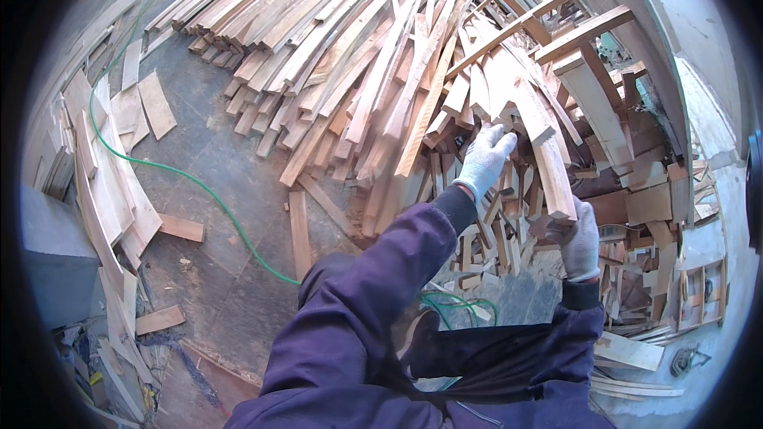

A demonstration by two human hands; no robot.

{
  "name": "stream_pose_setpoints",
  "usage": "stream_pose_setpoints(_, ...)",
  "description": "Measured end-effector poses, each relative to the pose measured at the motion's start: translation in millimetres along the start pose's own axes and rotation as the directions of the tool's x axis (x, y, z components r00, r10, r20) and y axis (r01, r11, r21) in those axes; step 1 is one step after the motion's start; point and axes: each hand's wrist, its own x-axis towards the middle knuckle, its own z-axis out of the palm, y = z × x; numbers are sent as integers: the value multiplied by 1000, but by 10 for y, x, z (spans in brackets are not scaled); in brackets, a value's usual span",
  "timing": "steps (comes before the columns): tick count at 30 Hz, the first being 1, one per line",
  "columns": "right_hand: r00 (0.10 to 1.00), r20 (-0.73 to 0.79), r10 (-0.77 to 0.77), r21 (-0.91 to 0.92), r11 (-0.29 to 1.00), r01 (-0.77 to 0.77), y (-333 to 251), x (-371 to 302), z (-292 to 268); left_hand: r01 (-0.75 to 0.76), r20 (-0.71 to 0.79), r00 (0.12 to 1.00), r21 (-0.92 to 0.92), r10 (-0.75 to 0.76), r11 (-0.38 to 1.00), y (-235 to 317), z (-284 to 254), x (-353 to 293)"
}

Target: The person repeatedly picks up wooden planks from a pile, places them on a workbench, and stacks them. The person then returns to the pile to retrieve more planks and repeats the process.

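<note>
My right hand (581,241), in a pale knitted glove, grips the near end of a thick wooden board (548,167). That board slopes away from me onto a large wood pile. My left hand (487,157), gloved the same way, is at the front of the pile, left of the board. Its fingers are bent against the end of a brightly lit wooden plank (499,83); their undersides are hidden. Long wooden strips (358,56) fan out to the left of this hand, their cut ends facing me.
A wooden frame (584,32) with crossbars stands at the right of the pile. Short offcuts (509,246) lie below my hands. A green hose (214,199) crosses the grey floor and coils near my shoe (419,338). Loose boards (111,183) lie along the left side.
</note>
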Motion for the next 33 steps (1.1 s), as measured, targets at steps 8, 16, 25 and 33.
stream_pose_setpoints(8,986,156,50,166,983,-76,272,158,152,-35,-133,990,90,47,995,-122,42,-42)
stream_pose_setpoints(16,819,544,182,596,603,-530,442,333,228,358,-39,922,-289,-384,888,-7,24,-50)
stream_pose_setpoints(25,873,411,262,487,746,-453,-210,676,-713,250,-234,900,-412,-367,876,-57,322,-38)
stream_pose_setpoints(33,698,475,-535,-517,473,714,-2153,199,-655,184,-303,949,758,87,626,448,979,218)
